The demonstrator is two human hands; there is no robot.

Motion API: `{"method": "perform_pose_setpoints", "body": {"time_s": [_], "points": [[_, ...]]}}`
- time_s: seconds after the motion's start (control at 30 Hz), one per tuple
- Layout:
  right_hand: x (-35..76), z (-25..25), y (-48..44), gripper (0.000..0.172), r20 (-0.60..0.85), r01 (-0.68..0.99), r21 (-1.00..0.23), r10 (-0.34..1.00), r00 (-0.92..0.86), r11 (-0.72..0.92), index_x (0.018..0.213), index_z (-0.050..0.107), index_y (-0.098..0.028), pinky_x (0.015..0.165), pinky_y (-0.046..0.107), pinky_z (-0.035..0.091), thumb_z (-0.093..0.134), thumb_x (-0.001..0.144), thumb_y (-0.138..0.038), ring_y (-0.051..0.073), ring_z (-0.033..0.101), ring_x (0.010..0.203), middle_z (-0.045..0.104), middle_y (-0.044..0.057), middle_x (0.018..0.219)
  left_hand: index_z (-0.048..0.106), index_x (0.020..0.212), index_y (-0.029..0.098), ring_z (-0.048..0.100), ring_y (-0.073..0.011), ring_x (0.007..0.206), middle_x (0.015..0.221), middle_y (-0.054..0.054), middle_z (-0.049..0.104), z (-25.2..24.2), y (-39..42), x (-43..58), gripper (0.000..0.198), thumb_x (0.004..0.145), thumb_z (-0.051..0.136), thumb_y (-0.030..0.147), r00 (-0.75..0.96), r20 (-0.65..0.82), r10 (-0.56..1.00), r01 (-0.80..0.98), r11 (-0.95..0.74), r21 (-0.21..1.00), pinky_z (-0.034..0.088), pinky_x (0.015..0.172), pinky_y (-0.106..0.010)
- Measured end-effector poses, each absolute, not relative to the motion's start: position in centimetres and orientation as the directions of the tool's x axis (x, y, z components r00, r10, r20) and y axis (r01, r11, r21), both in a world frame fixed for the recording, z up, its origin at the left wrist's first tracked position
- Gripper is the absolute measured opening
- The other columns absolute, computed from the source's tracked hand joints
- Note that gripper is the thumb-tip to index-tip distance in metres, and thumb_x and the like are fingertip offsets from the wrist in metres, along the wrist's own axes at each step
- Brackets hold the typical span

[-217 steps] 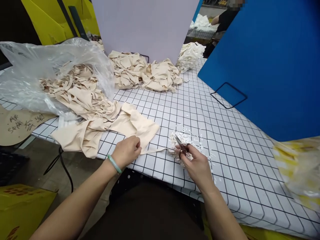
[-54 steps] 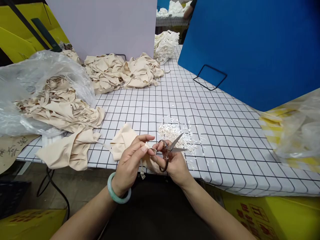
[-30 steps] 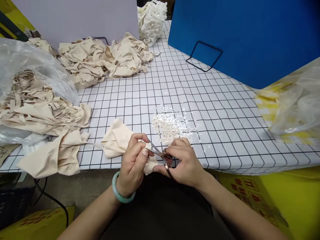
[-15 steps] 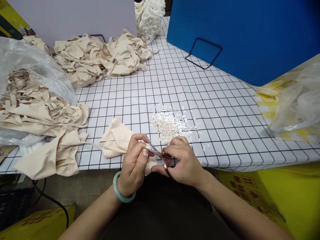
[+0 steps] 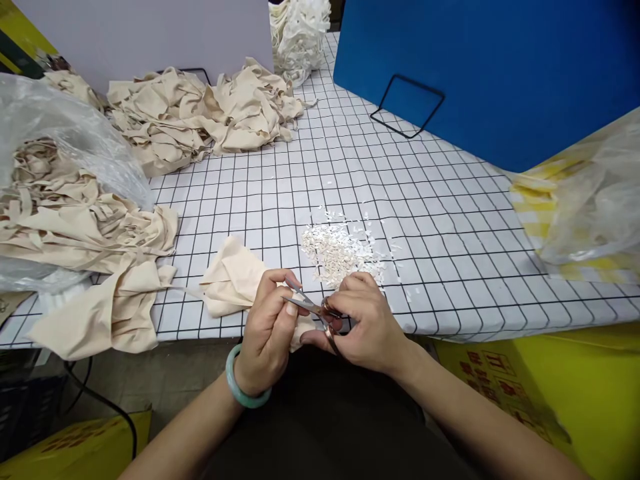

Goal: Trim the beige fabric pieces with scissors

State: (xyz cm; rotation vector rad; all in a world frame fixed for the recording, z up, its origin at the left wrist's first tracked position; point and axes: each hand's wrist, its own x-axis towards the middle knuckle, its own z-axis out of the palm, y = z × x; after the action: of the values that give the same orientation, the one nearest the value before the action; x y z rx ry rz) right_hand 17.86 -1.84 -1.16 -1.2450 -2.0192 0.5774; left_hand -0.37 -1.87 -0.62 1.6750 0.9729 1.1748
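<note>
My left hand (image 5: 270, 327), with a green bangle on the wrist, pinches a beige fabric piece (image 5: 233, 277) at the table's near edge. My right hand (image 5: 367, 323) is closed round small scissors (image 5: 313, 308), whose blades point left and touch the fabric by my left fingertips. Just beyond my hands lies a small heap of white snippets (image 5: 340, 250) on the checked tablecloth (image 5: 425, 220).
A clear plastic bag (image 5: 65, 147) of beige strips lies at the left. Beige fabric piles (image 5: 200, 117) sit at the back, white ones (image 5: 300, 33) behind. A blue board (image 5: 500, 73) stands at the right, a yellow-striped bag (image 5: 580, 207) below it. Yellow boxes (image 5: 550, 400) stand under the table.
Over the last second my hands have stayed at the table edge. The scissor blades have shifted slightly against the fabric between my fingers. Earlier the scissors pointed right, away from the cloth.
</note>
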Motion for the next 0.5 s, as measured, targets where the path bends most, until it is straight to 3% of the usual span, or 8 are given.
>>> {"method": "perform_pose_setpoints", "body": {"time_s": [0.5], "points": [[17.65,-1.31,-1.92,0.055,0.339,0.582,-0.67,0.887,-0.314,0.462,0.054,0.042,-0.02,0.071,0.035,0.032,0.071,0.082,-0.057,0.011,0.041,0.055,0.049,-0.005,0.047,0.058,0.086,0.019,0.048,-0.0238,0.105,0.095,-0.008,0.05,-0.57,-1.74,-0.42,0.025,0.102,0.038,0.018,0.275,0.353,0.894,0.162,-0.405,0.9,0.044,0.088,-0.038]]}}
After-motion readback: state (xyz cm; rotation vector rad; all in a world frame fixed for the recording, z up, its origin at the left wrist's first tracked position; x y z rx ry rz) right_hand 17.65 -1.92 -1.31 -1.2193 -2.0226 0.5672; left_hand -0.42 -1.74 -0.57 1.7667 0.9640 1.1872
